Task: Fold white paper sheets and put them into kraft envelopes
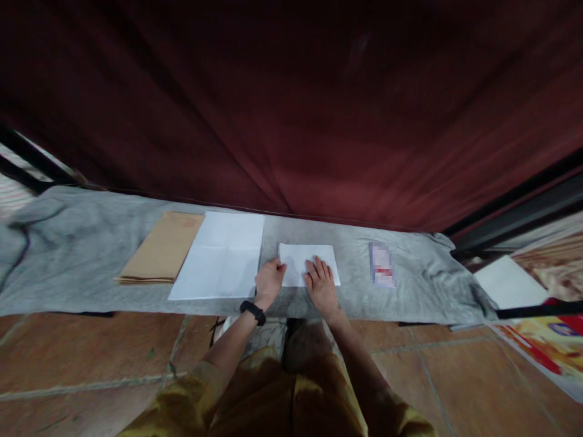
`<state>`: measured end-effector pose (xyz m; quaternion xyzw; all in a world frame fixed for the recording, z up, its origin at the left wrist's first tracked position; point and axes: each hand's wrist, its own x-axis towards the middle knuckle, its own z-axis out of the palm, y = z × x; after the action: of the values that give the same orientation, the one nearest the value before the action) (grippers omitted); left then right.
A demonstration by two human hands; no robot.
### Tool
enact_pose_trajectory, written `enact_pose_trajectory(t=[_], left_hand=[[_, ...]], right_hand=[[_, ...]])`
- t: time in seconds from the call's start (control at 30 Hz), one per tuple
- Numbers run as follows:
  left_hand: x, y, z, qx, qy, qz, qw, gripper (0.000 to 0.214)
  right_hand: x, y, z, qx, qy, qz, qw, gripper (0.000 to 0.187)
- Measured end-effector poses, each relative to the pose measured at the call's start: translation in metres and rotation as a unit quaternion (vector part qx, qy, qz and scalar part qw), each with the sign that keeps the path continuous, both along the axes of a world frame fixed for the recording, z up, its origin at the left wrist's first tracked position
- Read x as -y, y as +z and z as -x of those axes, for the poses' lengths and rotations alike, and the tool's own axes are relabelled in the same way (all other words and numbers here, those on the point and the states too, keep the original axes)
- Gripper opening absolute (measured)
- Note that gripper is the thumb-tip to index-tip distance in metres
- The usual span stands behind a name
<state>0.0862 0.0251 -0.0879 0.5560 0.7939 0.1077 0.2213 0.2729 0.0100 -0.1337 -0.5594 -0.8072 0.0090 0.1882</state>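
A small white folded sheet of paper (294, 258) lies in front of me on a grey cloth. My left hand (268, 282), with a black band on its wrist, has its fingers curled closed at the sheet's left edge, which is slightly raised at the upper corner. My right hand (321, 286) rests flat on the sheet's right part, fingers spread. To the left of my left hand lie larger white sheets of paper (223, 255), creased across. Beside them is a stack of brown envelopes (159, 249).
The grey cloth (423, 279) covers a long, narrow bench or table. A blurred-out small pack or card (382, 266) lies on the right. A dark red curtain (291, 121) hangs behind, between dark bars. A white sheet (510, 282) and a colourful printed bag (551, 346) are at far right.
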Motion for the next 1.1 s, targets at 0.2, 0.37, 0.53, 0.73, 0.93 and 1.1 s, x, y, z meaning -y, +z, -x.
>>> enact_pose_trajectory(t=[0.2, 0.37, 0.53, 0.73, 0.93, 1.1], left_hand=[[0.032, 0.002, 0.002, 0.004, -0.001, -0.005, 1.0, 0.021], [0.047, 0.001, -0.013, -0.087, -0.11, -0.18, 0.974, 0.041], [0.054, -0.023, -0.043, -0.08, -0.263, -0.253, 0.927, 0.049], [0.064, -0.045, -0.042, -0.098, -0.256, -0.223, 0.935, 0.06], [0.069, -0.036, -0.033, -0.144, -0.297, -0.172, 0.928, 0.069], [0.069, -0.029, -0.023, -0.155, -0.338, -0.161, 0.914, 0.071]], right_hand=[[0.008, -0.003, -0.007, 0.038, 0.024, 0.015, 0.999, 0.049], [0.008, -0.006, -0.006, 0.06, 0.021, 0.011, 0.998, 0.052], [0.01, -0.011, -0.01, 0.093, 0.046, 0.001, 0.995, 0.056], [0.009, -0.011, -0.011, 0.087, 0.044, -0.006, 0.995, 0.056], [0.009, -0.014, -0.019, 0.066, 0.019, -0.009, 0.998, 0.054], [0.013, -0.019, -0.044, 0.065, -0.036, -0.007, 0.997, 0.055]])
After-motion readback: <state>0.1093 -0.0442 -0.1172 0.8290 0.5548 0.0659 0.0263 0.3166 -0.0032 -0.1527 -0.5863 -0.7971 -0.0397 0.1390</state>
